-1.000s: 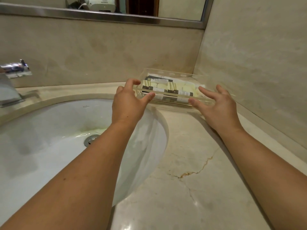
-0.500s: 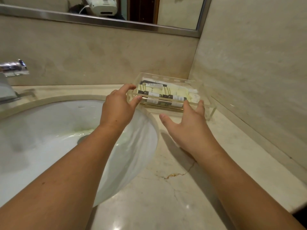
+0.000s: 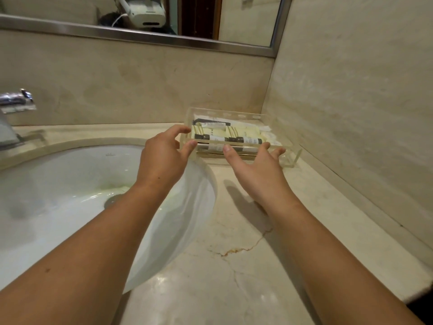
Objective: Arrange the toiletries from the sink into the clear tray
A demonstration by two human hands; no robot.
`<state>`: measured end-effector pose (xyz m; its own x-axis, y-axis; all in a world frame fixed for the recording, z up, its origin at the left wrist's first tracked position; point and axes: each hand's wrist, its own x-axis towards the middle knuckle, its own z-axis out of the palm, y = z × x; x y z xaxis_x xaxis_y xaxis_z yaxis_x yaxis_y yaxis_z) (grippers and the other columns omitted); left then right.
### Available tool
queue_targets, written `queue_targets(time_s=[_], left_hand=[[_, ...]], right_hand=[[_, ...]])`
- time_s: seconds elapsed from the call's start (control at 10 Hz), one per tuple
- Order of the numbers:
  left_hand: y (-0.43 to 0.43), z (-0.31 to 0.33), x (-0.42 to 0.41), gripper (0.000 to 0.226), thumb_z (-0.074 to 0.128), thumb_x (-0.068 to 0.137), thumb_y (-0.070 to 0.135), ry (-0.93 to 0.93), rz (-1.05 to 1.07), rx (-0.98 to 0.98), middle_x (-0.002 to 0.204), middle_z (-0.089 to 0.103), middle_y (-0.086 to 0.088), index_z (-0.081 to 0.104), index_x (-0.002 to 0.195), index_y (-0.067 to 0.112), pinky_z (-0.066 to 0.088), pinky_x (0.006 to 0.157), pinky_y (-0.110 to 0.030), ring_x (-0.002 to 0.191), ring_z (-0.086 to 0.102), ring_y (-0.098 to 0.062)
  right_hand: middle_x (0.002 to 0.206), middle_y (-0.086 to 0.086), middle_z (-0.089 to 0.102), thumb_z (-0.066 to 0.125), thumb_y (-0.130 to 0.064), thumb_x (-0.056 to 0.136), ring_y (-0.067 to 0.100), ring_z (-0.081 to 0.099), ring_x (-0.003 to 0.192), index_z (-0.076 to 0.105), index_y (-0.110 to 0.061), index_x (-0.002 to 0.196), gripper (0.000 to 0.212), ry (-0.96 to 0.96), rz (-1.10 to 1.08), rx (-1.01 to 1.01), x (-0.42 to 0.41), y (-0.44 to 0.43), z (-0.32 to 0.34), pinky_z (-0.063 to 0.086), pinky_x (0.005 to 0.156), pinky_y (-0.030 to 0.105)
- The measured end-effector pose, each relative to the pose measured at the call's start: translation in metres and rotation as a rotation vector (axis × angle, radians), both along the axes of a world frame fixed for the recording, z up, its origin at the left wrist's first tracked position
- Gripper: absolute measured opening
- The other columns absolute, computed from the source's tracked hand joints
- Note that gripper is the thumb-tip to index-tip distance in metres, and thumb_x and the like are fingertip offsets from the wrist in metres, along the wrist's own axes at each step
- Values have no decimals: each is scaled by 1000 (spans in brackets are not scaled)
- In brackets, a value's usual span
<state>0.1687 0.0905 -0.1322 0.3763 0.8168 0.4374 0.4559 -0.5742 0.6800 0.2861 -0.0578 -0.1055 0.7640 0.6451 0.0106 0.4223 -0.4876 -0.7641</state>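
The clear tray (image 3: pixel 284 127) rests on the marble counter in the back right corner, beside the wall. Inside it lie several toiletries (image 3: pixel 234 134): small dark-capped bottles, cream striped packets and a black comb-like item. My left hand (image 3: pixel 161 156) is at the tray's left front corner, with the index finger on the left wall and the thumb on the front wall. My right hand (image 3: pixel 255 170) is spread open in front of the tray, its fingertips at the front wall.
A white sink basin (image 3: pixel 58 184) with nothing in it fills the left, with a chrome faucet (image 3: pixel 14 102) at the far left. A mirror (image 3: pixel 210 19) hangs above. The beige side wall (image 3: pixel 351 113) stands close on the right. The cracked marble counter (image 3: pixel 234 266) runs toward me.
The tray went from between both hands to resting in the corner. My right hand left the tray's right end and came round to its front, fingers spreading.
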Motion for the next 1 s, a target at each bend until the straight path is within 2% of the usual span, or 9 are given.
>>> queue_targets(time_s=[0.1, 0.2, 0.3, 0.4, 0.5, 0.6, 0.8, 0.9, 1.0], left_hand=[[-4, -3, 2, 32, 61, 101, 36, -48, -11, -11, 107, 77, -3, 67, 132, 33, 45, 80, -25, 92, 68, -17], [-5, -5, 3, 38, 60, 102, 24, -82, -27, -43, 107, 77, -1, 63, 139, 32, 46, 84, -23, 94, 69, -15], [-8, -6, 9, 45, 61, 102, 22, -64, -94, -88, 120, 76, -1, 57, 146, 30, 48, 92, -23, 109, 71, -16], [-15, -7, 14, 50, 59, 102, 21, -51, -209, -122, 135, 69, 5, 49, 150, 33, 43, 94, -20, 120, 66, -12], [-13, -10, 14, 48, 54, 103, 21, -52, -298, -116, 131, 68, 16, 47, 146, 42, 51, 92, -26, 113, 67, -10], [-7, -12, 12, 54, 53, 103, 21, -21, -347, -130, 137, 64, 19, 41, 151, 43, 52, 98, -30, 118, 65, -9], [-5, -11, 7, 73, 52, 104, 34, 187, -338, -144, 157, 50, 5, 11, 163, 39, 44, 100, -31, 135, 55, -20], [-15, -2, -1, 74, 52, 103, 42, 317, -253, -45, 159, 47, -2, 11, 164, 31, 42, 111, -47, 139, 48, -30], [-29, 9, -13, 68, 49, 103, 48, 351, -174, 58, 160, 45, -2, 21, 162, 30, 36, 115, -49, 144, 41, -30]], right_hand=[[166, 10, -32, 52, -76, 87, 32, 10, 158, -3, -10, 163, 115, -37, -5, -4, 16, 7, -1, 21, 122, 42], [168, 9, -28, 52, -76, 87, 32, 15, 157, 1, -9, 163, 113, -48, -13, 14, 31, 14, -3, 23, 121, 41], [169, 8, -26, 53, -74, 87, 31, 14, 157, 2, -9, 163, 112, -54, -10, 36, 45, 23, -4, 22, 122, 42], [170, 8, -23, 55, -73, 88, 31, 13, 158, 2, -9, 163, 112, -57, -5, 55, 55, 32, -4, 22, 122, 41], [170, 10, -22, 56, -70, 89, 31, 16, 157, 2, -6, 163, 111, -76, -16, 60, 60, 40, -4, 23, 121, 39], [169, 11, -22, 55, -68, 91, 31, 16, 157, 2, -6, 162, 110, -90, -24, 49, 62, 43, -7, 24, 120, 40], [171, 15, -10, 54, -67, 92, 32, 1, 159, 6, -7, 163, 105, -216, -17, -23, 60, 37, -16, 14, 127, 44], [172, 12, -3, 51, -64, 95, 27, -2, 159, 14, -10, 163, 94, -323, 25, -58, 44, 27, -15, 10, 127, 41], [172, 9, 6, 48, -64, 96, 25, 2, 159, 19, -14, 163, 88, -452, 78, -46, 28, 17, -13, 9, 127, 40]])
